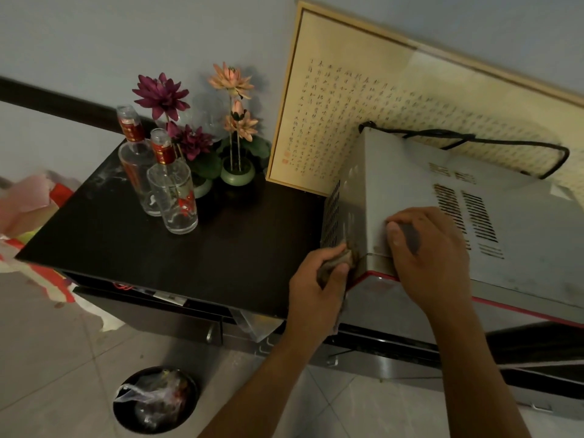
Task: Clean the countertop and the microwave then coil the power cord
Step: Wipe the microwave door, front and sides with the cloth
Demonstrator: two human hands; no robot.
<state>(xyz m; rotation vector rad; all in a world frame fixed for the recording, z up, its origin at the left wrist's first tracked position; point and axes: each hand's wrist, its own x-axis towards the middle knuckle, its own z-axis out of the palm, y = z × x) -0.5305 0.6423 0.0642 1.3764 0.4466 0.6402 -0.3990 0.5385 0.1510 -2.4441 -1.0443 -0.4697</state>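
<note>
dark countertop [151,248], silver microwave [395,184], tiled floor [47,358], bin [155,399]

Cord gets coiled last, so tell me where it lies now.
In the head view the cord lies loose along the back edge of the microwave top, upper right, in front of the framed calligraphy, away from both hands.

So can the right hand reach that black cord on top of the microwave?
Probably yes. The right hand rests on the microwave top, holding nothing, and bare metal lies between it and the cord at the back edge.
</note>
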